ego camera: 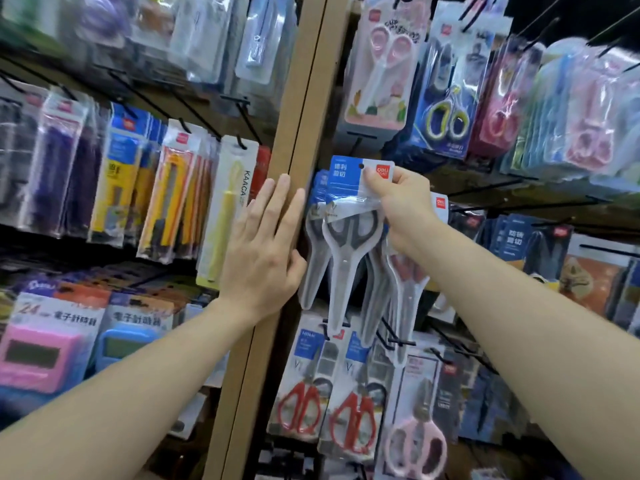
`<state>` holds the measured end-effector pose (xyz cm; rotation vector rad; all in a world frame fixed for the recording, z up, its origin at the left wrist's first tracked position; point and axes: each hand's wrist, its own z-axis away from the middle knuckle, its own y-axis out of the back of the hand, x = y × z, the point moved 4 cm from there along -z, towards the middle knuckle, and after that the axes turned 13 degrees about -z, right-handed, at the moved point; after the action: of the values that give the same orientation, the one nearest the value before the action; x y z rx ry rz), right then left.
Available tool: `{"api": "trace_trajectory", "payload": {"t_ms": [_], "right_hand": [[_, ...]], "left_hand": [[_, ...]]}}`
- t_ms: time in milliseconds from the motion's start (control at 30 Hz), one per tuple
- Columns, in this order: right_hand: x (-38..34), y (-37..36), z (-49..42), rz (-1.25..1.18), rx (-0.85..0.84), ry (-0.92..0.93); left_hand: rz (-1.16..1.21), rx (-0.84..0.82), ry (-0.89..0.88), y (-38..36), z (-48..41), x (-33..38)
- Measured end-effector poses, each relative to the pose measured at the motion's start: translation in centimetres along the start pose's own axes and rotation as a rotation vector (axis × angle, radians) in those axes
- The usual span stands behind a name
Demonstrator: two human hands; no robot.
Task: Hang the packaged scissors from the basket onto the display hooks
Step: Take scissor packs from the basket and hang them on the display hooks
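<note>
Packaged utility knives crowd the hooks at left, the left hand lies flat with fingers spread against the tan wooden post, and just right of it the right hand pinches the blue-carded packaged scissors by the top corner, before other hanging packs.

It was a stationery shop: blister-packed scissors, yellow utility knives and pink digital timers hung in rows on black wire display hooks.

The packaged scissors hang right of the wooden post, above more scissor packs.
</note>
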<state>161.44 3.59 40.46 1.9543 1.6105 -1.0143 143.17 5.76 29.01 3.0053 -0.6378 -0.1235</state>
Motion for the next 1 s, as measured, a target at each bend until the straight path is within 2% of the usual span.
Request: {"api": "trace_trajectory", "payload": {"t_ms": [367, 500, 633, 767, 933, 1000], "right_hand": [[0.3, -1.0, -1.6, 0.065, 0.024, -0.003], [1.1, -0.7, -1.7, 0.156, 0.046, -0.014], [0.8, -0.1, -0.6, 0.449, 0.037, 0.322], [1.1, 0.6, 0.6, 0.633, -0.01, 0.667], [2.4, 0.3, 1.1, 0.992, -0.173, 0.938], [3.3, 0.0, 1.2, 1.159, -0.276, 0.969]], "left_hand": [[-0.013, 0.039, 0.017, 0.2, -0.1, 0.1], [-0.01, 0.043, 0.023, 0.4, -0.2, 0.1], [0.004, 0.043, 0.02, 0.3, -0.1, 0.1], [0.018, 0.031, 0.019, 0.1, 0.0, 0.0], [0.033, 0.032, 0.023, 0.1, 0.0, 0.0], [0.03, 0.041, 0.023, 0.1, 0.0, 0.0]]}}
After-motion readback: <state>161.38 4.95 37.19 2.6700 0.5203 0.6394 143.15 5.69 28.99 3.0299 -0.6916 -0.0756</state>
